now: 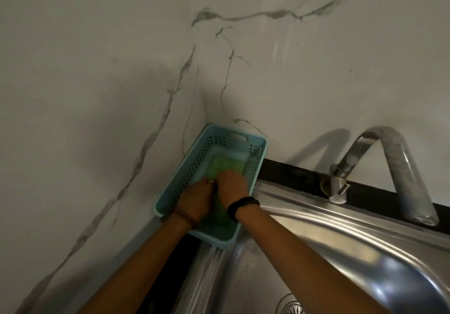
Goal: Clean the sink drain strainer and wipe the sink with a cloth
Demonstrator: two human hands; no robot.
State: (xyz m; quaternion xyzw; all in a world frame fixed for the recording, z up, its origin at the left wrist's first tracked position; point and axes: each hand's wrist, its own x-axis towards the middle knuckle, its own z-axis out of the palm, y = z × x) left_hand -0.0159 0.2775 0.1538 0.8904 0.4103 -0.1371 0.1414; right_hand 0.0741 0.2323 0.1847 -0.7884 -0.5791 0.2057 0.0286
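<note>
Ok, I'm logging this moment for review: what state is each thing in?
Blue basket: upright in the wall corner, holds the cloth.
Green cloth: flat in the basket, under both hands.
Left hand: on the cloth.
Right hand: on the cloth.
Faucet: no water running.
Drain strainer: seated in the sink.

A basket (211,179) sits in the wall corner at ten o'clock of the sink (328,248), the cloth (226,167) inside it, the faucet (379,167) at one o'clock.

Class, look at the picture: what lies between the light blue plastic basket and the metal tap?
In the head view, a bare strip of black counter and the steel sink's rim lie between the light blue perforated plastic basket and the curved metal tap.
</note>
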